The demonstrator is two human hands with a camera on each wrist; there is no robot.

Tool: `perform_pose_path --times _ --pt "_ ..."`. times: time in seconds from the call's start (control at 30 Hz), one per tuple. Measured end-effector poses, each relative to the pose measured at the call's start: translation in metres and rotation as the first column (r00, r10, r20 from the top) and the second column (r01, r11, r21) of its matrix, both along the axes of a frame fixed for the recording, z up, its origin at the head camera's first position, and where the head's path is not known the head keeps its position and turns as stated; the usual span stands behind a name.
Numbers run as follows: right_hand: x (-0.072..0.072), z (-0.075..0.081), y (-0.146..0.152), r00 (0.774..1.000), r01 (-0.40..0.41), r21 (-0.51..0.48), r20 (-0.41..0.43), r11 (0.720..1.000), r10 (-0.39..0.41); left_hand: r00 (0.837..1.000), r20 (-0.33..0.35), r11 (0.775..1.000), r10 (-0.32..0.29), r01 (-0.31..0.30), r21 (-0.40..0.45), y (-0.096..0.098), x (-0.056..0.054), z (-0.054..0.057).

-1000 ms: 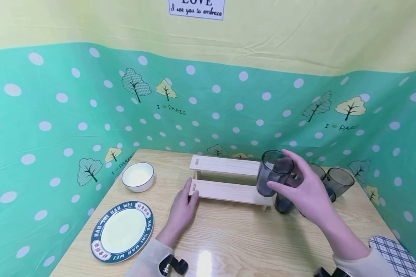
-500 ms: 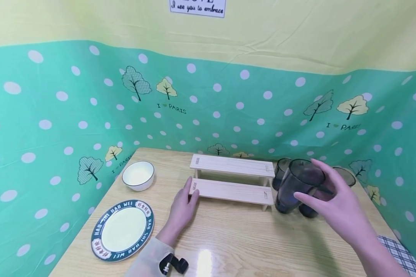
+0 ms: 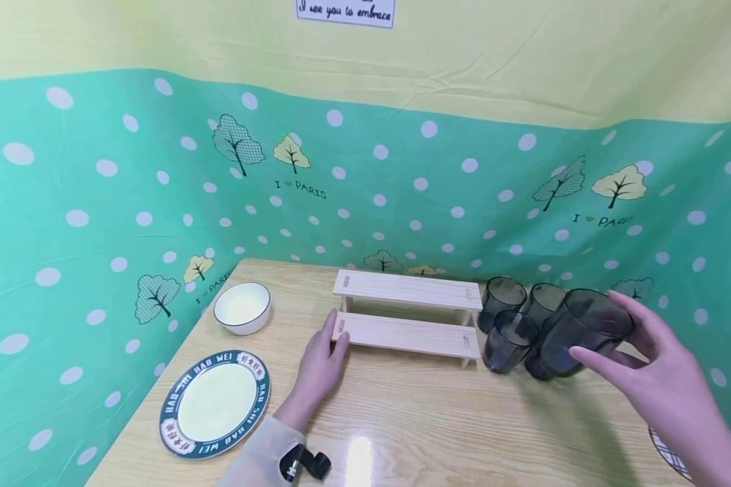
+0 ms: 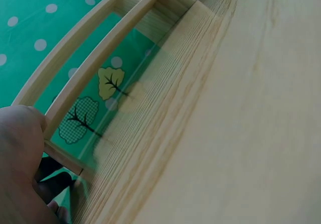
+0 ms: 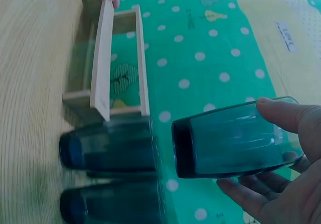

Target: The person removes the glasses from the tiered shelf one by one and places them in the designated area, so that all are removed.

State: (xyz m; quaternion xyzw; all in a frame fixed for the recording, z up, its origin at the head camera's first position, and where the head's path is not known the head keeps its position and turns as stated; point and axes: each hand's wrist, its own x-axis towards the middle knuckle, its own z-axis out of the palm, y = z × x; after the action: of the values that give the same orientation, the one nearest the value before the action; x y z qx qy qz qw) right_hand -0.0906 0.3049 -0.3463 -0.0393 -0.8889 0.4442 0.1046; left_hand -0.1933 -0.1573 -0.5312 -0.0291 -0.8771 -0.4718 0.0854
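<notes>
My right hand (image 3: 658, 368) grips a dark see-through glass tumbler (image 3: 587, 331) near its rim, thumb on one side and fingers on the other. In the right wrist view this tumbler (image 5: 230, 141) is held off the table, its thick base pointing away from the hand. Several matching tumblers (image 3: 510, 338) stand together just left of it, partly hidden behind it. My left hand (image 3: 319, 365) holds the left end of a two-tier wooden rack (image 3: 408, 335). In the left wrist view, the thumb lies at the rack's end (image 4: 62, 156) with fingers curled below.
A white bowl (image 3: 242, 308) with a dark rim stands at the back left of the wooden table (image 3: 438, 419). Nearer lies a plate (image 3: 219, 406) with a blue lettered border. A checked item (image 3: 667, 453) shows at the right. A green dotted curtain (image 3: 402, 189) hangs behind.
My right hand has carried the tumbler to the right, from over the rack's right end past the other tumblers, uncovering them. My left hand has stayed on the rack.
</notes>
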Motion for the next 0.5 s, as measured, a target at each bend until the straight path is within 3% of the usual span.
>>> perform_pose_path --times 0.27,0.5 --pt "0.001 -0.005 0.026 0.992 0.124 0.079 -0.018 0.989 -0.123 1.0 0.006 1.0 -0.001 0.001 0.003 0.0 -0.001 -0.001" --pt "0.0 -0.016 0.047 0.985 0.168 0.044 -0.052 0.985 -0.166 1.0 0.006 1.0 -0.003 0.003 0.003 0.0 -0.001 -0.001"
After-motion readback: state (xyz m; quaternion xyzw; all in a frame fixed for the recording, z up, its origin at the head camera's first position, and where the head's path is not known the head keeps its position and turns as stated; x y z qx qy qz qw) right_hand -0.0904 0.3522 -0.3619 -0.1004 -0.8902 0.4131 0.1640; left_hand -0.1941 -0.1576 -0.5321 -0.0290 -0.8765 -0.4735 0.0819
